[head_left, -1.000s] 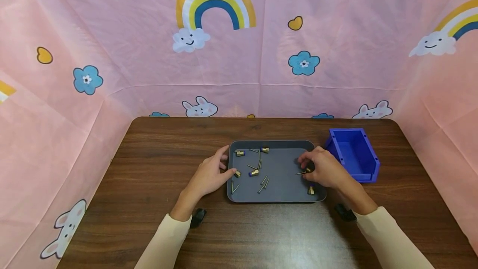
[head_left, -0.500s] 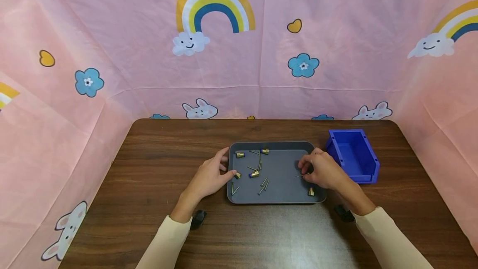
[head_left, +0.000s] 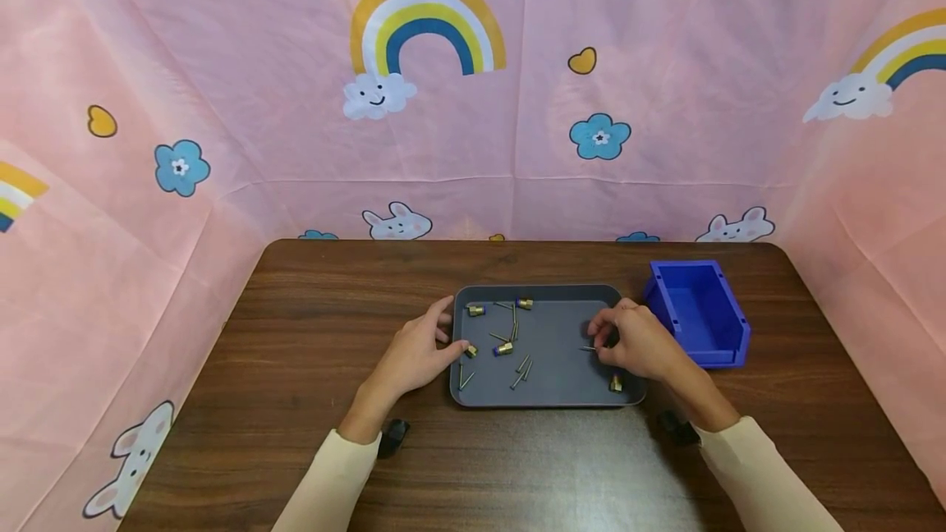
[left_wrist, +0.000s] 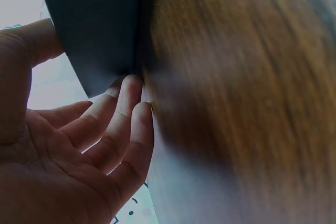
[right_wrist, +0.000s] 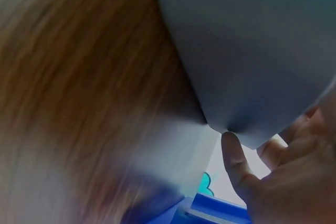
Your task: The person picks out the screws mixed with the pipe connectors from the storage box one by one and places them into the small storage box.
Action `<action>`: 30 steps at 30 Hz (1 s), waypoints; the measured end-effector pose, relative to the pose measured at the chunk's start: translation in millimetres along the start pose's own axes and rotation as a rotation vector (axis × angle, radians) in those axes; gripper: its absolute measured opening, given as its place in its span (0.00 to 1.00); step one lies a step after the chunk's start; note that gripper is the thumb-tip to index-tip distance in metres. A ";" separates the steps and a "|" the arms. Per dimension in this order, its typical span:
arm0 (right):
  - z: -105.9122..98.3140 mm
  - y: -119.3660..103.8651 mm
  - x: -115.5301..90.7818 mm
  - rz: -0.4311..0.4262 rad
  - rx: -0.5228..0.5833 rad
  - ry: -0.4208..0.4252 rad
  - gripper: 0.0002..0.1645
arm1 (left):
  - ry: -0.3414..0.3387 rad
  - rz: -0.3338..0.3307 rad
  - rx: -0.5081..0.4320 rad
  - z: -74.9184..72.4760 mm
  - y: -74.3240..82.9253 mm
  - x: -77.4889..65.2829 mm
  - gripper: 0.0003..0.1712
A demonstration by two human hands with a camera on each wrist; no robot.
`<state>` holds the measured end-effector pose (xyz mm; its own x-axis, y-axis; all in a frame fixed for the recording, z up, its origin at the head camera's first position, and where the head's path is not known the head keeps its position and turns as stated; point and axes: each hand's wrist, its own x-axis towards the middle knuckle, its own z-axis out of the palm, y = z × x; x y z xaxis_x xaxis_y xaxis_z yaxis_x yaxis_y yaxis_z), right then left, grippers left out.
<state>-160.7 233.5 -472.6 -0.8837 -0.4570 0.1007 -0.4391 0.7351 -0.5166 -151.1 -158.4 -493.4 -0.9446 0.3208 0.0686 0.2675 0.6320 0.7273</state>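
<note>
A dark grey tray (head_left: 554, 396) lies on the wooden table and holds several loose screws (head_left: 521, 372) and brass push-in fittings (head_left: 504, 348) with blue collars. At its left end, my left hand (head_left: 414, 351) holds the tray wall, thumb over the rim by a brass fitting and fingers against the outside. Inside the right end, my right hand (head_left: 637, 339) pinches a thin screw (head_left: 587, 349) that points left from its fingertips. Another brass fitting (head_left: 616, 383) lies just below that hand. In the right wrist view the tray wall hides the pinching fingertips.
A blue open-fronted bin (head_left: 695, 314) stands on the table (head_left: 332, 294) just right of the tray, close behind the right hand. Pink printed cloth (head_left: 458, 130) rises behind the table and at both sides.
My right hand's fingertips have come together around the screw and shifted it slightly left. The brass piece seen beside the thumb earlier is now hidden. My left hand stays at the tray's left wall.
</note>
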 end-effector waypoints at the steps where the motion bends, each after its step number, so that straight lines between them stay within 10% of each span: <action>1: 0.4 0.1 0.0 -0.002 0.004 0.008 0.14 | 0.001 0.004 0.001 0.1 -0.2 -0.2 0.45; 15: -1.7 -2.8 -0.1 -0.021 0.050 0.100 0.11 | -0.025 -0.080 -0.001 -2.1 12.3 0.3 0.42; 30: -9.5 -10.0 3.2 -0.038 0.075 0.175 0.08 | -0.001 -0.019 -0.001 -0.2 3.2 1.8 0.42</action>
<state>-160.7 229.5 -459.0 -0.8843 -0.3852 0.2640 -0.4652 0.6767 -0.5707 -152.0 -155.9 -490.8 -0.9493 0.3098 0.0539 0.2494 0.6372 0.7292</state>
